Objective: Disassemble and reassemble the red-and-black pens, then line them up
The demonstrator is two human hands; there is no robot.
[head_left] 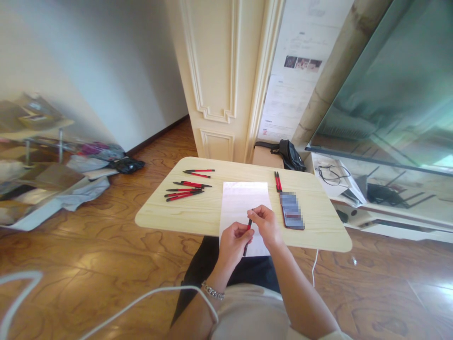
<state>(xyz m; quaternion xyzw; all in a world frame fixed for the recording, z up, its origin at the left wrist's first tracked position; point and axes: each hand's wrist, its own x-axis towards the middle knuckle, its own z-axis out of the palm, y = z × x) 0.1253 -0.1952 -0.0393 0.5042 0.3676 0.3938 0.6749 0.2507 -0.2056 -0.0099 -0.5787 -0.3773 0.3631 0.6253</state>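
Between my two hands is a red and black pen (249, 225), tilted over a sheet of white paper (244, 196). My left hand (233, 241) grips the pen's red lower barrel, fingers closed round it. At the pen's upper end, my right hand (267, 225) pinches the black part with thumb and fingertips, which partly hide it. Several similar pens (184, 193) lie loosely to the left of the paper. Two more pens (278, 181) rest side by side beyond its right edge, just above a phone (292, 210) whose screen is blurred.
The pale wooden table (201, 222) has rounded corners. A white cable (152, 293) runs across my left arm. Behind the table stand a cream panelled door (215, 61) and a black bag (292, 155). A large dark screen (392, 99) is at the right.
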